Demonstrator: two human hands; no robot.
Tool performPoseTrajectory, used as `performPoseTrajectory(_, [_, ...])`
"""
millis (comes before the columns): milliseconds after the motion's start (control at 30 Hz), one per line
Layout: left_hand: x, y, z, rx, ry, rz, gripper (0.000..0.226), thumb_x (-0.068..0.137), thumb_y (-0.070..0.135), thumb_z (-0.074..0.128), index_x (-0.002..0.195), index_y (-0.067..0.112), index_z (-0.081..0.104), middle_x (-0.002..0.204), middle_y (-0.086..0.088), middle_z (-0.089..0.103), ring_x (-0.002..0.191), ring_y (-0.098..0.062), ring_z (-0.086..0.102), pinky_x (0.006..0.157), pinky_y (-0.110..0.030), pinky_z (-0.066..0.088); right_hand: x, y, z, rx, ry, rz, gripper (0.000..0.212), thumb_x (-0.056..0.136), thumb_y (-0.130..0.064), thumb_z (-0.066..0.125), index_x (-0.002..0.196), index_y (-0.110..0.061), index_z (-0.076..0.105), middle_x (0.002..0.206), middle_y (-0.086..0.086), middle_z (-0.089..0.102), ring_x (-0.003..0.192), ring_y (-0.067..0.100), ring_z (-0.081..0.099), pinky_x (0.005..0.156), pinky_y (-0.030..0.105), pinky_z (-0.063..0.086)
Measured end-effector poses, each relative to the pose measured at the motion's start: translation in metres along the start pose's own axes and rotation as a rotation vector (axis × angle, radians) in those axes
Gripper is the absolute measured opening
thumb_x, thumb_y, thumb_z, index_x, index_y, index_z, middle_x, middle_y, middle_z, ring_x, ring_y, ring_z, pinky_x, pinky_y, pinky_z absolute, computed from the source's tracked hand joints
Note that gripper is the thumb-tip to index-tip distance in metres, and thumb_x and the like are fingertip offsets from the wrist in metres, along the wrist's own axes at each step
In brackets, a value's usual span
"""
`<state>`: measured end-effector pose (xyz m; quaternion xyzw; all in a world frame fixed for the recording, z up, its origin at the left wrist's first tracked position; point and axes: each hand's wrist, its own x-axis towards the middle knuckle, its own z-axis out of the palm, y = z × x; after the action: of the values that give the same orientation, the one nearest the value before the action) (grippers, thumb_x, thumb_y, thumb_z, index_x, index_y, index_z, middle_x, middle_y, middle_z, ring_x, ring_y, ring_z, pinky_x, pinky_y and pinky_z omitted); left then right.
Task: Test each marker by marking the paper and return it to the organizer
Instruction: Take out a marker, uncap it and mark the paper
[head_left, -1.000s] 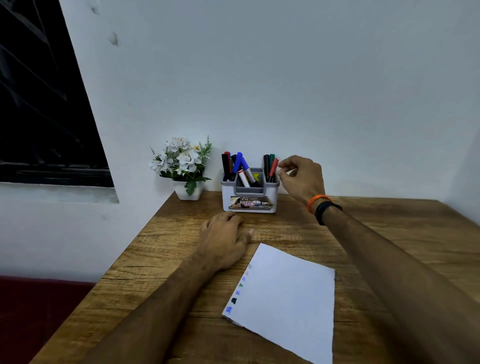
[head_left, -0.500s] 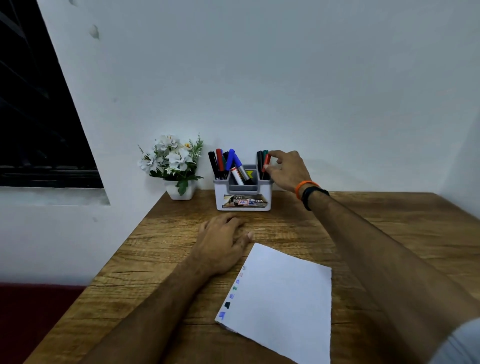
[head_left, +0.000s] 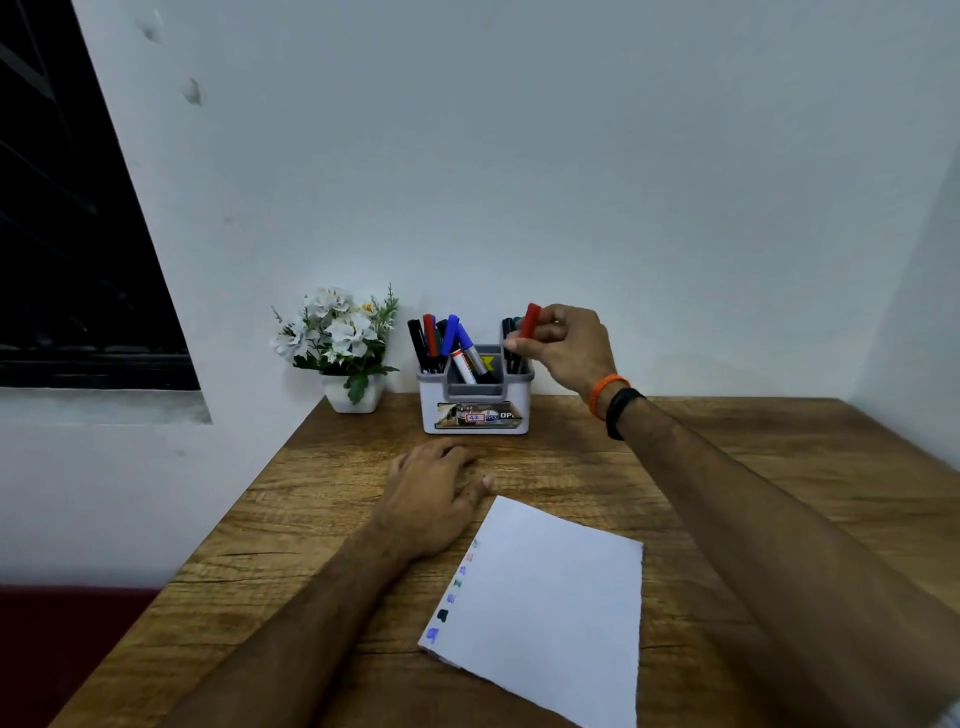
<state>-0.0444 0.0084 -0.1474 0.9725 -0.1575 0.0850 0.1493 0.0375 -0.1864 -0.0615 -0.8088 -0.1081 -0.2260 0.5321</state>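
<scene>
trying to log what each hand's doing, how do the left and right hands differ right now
The right hand is raised at the organizer, while the left hand lies low on the wooden table beside the paper. The right hand's fingers pinch a red-capped marker; the left hand holds nothing, its fingers relaxed. The right wrist wears orange and black bands; the left wrist is bare. Both are seen from the back.

The white and grey plastic desk organizer (head_left: 475, 410), standing just below and to the left of the right hand's (head_left: 566, 345) pinch, carries a printed sticker (head_left: 477, 415) on its front wall. On it "42" shows in a small red-edged box, and the white letters "OP" run to the sticker's right edge.
</scene>
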Motion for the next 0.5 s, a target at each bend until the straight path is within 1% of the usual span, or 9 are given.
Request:
performPoseTrajectory(100, [-0.002, 0.001, -0.001, 0.001, -0.001, -0.002, 0.053, 0.097, 0.054, 0.037, 0.142, 0.027, 0.044, 0.150, 0.005, 0.040, 0.139, -0.015, 0.032, 0.116, -0.046, 0.022, 0.000, -0.021, -0.011, 0.144, 0.070, -0.054, 0.028, 0.076, -0.022, 0.084, 0.100, -0.013, 0.074, 0.091, -0.001, 0.076, 0.083, 0.002, 0.070, 0.077, 0.017, 0.054])
performPoseTrajectory(200, [-0.003, 0.003, -0.004, -0.049, 0.013, -0.010, 0.053, 0.097, 0.051, 0.041, 0.143, 0.024, 0.041, 0.148, 0.003, 0.042, 0.137, -0.016, 0.035, 0.115, -0.045, 0.024, -0.007, -0.045, -0.020, 0.212, 0.083, -0.078, 0.032, 0.077, -0.022, 0.083, 0.106, -0.012, 0.073, 0.091, 0.000, 0.076, 0.083, 0.003, 0.071, 0.076, 0.017, 0.054])
performPoseTrajectory(267, [-0.005, 0.006, -0.008, -0.133, 0.075, 0.008, 0.051, 0.097, 0.048, 0.045, 0.142, 0.023, 0.042, 0.146, 0.002, 0.045, 0.135, -0.016, 0.038, 0.113, -0.043, 0.029, -0.020, -0.058, -0.025, 0.247, 0.057, -0.069, 0.040, 0.078, -0.020, 0.083, 0.114, -0.010, 0.068, 0.091, 0.003, 0.076, 0.080, 0.003, 0.072, 0.074, 0.016, 0.054])
performPoseTrajectory(333, [-0.006, 0.013, -0.015, -0.332, 0.188, 0.023, 0.045, 0.097, 0.043, 0.048, 0.137, 0.021, 0.048, 0.138, 0.003, 0.053, 0.127, -0.013, 0.046, 0.106, -0.037, 0.038, -0.038, -0.066, -0.027, 0.281, -0.014, -0.040, 0.048, 0.078, -0.017, 0.082, 0.121, -0.009, 0.061, 0.089, 0.005, 0.077, 0.076, 0.003, 0.072, 0.065, 0.012, 0.050])
performPoseTrajectory(400, [-0.008, 0.021, -0.027, -0.614, 0.289, 0.023, 0.042, 0.096, 0.046, 0.049, 0.129, 0.020, 0.057, 0.125, 0.006, 0.062, 0.114, -0.008, 0.057, 0.093, -0.028, 0.046, -0.059, -0.064, -0.027, 0.253, -0.115, -0.026, 0.055, 0.077, -0.016, 0.083, 0.124, -0.011, 0.055, 0.084, 0.005, 0.077, 0.071, 0.005, 0.072, 0.061, 0.012, 0.048])
performPoseTrajectory(433, [-0.009, 0.026, -0.034, -0.754, 0.314, 0.032, 0.042, 0.094, 0.049, 0.050, 0.122, 0.021, 0.062, 0.117, 0.007, 0.066, 0.107, -0.007, 0.061, 0.088, -0.025, 0.048, -0.069, -0.060, -0.026, 0.209, -0.162, -0.019, 0.059, 0.076, -0.017, 0.084, 0.126, -0.013, 0.053, 0.081, 0.004, 0.077, 0.070, 0.006, 0.071, 0.063, 0.016, 0.049])
performPoseTrajectory(500, [-0.010, 0.033, -0.044, -0.973, 0.325, 0.070, 0.038, 0.090, 0.050, 0.052, 0.108, 0.020, 0.067, 0.104, 0.005, 0.072, 0.099, -0.008, 0.066, 0.082, -0.023, 0.050, -0.088, -0.050, -0.025, 0.100, -0.243, 0.006, 0.068, 0.073, -0.021, 0.086, 0.129, -0.017, 0.049, 0.078, 0.000, 0.076, 0.073, 0.009, 0.072, 0.074, 0.027, 0.054])
